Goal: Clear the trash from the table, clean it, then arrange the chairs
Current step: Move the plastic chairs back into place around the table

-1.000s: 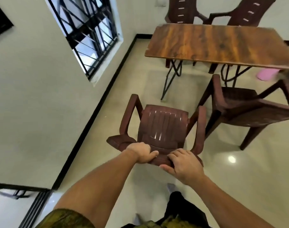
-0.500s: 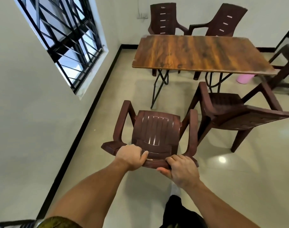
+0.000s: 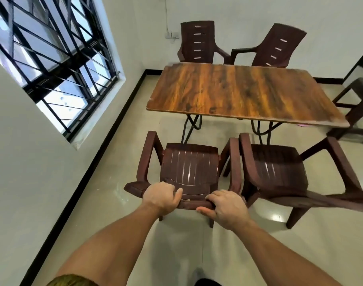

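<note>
Both my hands grip the top of the backrest of a dark brown plastic armchair. My left hand holds its left part, my right hand its right part. The chair faces the near long edge of the wooden table, with its front a little short of that edge. A second brown armchair stands right beside it, armrest close to armrest, also facing the table. Nothing lies on the tabletop.
Two more brown chairs stand at the table's far side by the white wall. A brown stool is at the right. A barred window is in the left wall, close to the chair I hold.
The chair in my hands has moved forward toward the table and now stands beside the second chair. My view has swung to face the table squarely.
</note>
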### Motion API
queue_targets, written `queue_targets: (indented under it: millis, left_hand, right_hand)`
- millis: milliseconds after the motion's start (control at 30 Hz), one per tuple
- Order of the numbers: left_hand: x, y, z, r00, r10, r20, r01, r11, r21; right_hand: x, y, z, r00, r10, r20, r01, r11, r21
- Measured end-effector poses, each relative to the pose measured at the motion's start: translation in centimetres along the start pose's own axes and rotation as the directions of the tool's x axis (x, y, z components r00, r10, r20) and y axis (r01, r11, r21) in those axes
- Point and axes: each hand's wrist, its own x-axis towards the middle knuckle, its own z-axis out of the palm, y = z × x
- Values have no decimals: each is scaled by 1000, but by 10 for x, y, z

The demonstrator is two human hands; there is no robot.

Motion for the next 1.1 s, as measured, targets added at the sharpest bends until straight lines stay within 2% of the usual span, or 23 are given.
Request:
queue_targets:
  millis: [133,300,567,700,800,900,967,1033,1100]
  left_hand:
    - [44,6,-12,1000,-15,-3,15,1000,3]
    - [54,8,-18,1000,-5,-22,6,999,54]
    - [59,14,-14,988,145,57,-147,988,43]
    - [59,60,-8,955,288,76,-287,958,-19]
    - [61,91,-4,944,320,85,-320,947,-15]
    - [62,113,0,941,325,91,-328,945,18]
    - [67,125,0,943,315,111,-321,946,46]
    - [72,132,0,942,308,134,-317,947,54]
    - [75,132,-1,937,313,152,-328,941,83]
  right_hand:
    - [38,28,-8,999,9,45,-11,999,34]
    - [50,36,-11,998,3,64,-7,998,62]
    - [46,39,-15,997,-7,83,-1,995,97]
    - [33,50,-21,997,8,76,-18,991,134]
    - [13,71,-21,998,27,65,-35,992,118]
    - [-5,106,-22,991,120,51,-124,988,91]
    - [-14,136,-27,976,220,12,-220,976,3]
    - [-26,171,-31,933,356,-59,-360,928,-92]
    - [-44,208,-30,871,468,-150,-485,868,-103]
